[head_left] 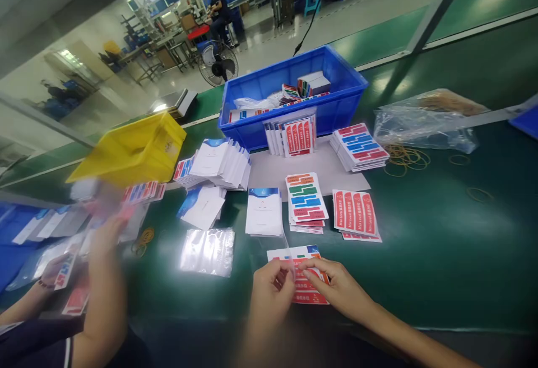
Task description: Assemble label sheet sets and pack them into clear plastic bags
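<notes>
Pinching clear plastic (289,249) in left grip (272,288); touching red sheet (310,296) with loosely curled right grip (341,285), cannot tell if holding. Stacked just beyond grips, on surface (416,278): multicoloured cards (305,197).

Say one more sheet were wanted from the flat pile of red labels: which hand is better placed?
Probably the right hand: it is nearer the red label sheets, while the left hand is farther away. The right would first have to leave the printed sheets it touches.
</notes>
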A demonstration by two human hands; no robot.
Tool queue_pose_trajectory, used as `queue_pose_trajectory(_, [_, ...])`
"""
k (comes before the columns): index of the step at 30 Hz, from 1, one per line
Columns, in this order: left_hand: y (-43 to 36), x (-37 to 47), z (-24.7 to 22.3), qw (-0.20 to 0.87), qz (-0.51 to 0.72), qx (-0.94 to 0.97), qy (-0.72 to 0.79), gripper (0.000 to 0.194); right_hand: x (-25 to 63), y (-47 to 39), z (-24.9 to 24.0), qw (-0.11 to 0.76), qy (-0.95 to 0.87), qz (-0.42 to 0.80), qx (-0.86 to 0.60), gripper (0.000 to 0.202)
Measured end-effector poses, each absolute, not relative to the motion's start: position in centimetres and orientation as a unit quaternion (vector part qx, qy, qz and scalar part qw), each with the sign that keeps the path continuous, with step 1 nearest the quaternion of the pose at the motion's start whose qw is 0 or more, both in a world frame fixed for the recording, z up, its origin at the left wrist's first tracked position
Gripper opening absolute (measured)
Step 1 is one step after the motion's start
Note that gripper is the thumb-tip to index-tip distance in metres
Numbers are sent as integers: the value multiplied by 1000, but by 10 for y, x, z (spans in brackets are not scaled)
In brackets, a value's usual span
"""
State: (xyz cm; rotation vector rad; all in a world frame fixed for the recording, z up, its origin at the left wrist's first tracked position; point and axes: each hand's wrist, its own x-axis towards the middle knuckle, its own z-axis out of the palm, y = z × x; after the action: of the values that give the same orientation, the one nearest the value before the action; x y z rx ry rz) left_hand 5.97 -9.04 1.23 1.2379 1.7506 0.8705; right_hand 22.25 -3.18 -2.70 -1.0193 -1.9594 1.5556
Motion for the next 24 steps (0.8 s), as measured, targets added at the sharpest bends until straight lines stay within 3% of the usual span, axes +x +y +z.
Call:
queue_pose_trajectory(16, [-87, 80, -4, 388, 266, 599, 648, 25, 230, -28, -19, 223, -701, 580, -350, 17])
queue_pose_trajectory(24, [-87, 79, -1, 388, 286, 578, 658, 26, 231, -28, -24, 224, -679, 586, -383, 26])
